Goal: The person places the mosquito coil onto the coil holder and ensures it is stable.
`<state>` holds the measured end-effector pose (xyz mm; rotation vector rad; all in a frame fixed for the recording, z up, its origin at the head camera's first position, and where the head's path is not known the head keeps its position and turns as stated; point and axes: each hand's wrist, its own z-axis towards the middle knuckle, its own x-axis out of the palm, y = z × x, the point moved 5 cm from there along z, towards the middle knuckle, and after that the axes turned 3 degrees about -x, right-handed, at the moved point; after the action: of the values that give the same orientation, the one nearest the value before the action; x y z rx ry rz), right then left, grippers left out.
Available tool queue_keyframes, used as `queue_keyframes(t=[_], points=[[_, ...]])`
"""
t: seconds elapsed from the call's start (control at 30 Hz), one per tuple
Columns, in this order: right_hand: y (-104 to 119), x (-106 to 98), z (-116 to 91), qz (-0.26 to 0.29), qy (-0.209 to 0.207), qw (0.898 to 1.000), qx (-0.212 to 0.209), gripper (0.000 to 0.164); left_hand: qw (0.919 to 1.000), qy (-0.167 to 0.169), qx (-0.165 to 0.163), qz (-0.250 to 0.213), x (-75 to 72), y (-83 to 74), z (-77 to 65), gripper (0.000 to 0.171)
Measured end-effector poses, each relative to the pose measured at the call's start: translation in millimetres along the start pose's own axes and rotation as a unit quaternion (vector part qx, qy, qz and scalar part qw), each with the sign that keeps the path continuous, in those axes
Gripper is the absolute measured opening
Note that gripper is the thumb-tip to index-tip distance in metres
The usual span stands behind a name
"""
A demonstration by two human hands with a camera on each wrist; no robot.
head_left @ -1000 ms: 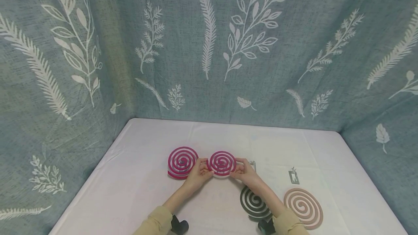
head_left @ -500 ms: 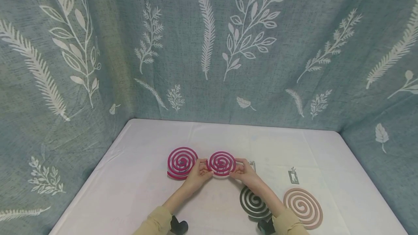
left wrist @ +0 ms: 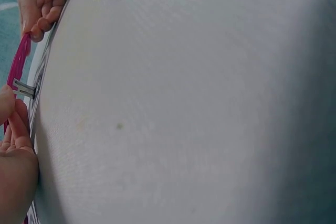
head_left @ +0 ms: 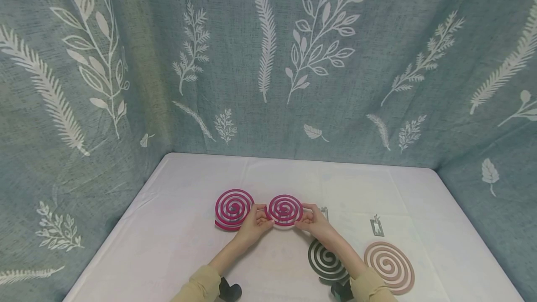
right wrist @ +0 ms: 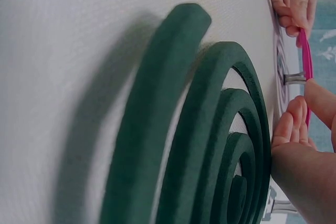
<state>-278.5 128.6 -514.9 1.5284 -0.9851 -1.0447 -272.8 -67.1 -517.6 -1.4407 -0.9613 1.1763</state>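
A magenta mosquito coil (head_left: 284,209) is held level between both hands, a little above the table. My left hand (head_left: 253,223) pinches its left edge between thumb and fingers. On the opposite edge my right hand (head_left: 314,223) pinches the coil in the same way. Both wrist views show the coil nearly edge-on, with a small metal coil stand (right wrist: 294,78) close under its middle. Beside the left hand is a second magenta coil (head_left: 236,208), partly covered by that hand, with something grey showing at its centre.
A dark green coil (head_left: 329,256) lies under the right forearm, and a brown coil (head_left: 388,264) lies right of it. One flat metal stand (head_left: 377,227) is behind the brown coil; another (head_left: 326,212) is partly hidden by the right hand. Patterned curtains (head_left: 293,59) surround the white table (head_left: 201,171).
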Motion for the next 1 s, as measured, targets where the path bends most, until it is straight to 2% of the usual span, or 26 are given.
queue_keyframes(t=[1.0], points=[[0.7, 0.6, 0.3, 0.011, 0.004, 1.000, -0.007, 0.066, 1.0000, 0.002, 0.004, 0.007, 0.1, 0.3, -0.5, 0.058]])
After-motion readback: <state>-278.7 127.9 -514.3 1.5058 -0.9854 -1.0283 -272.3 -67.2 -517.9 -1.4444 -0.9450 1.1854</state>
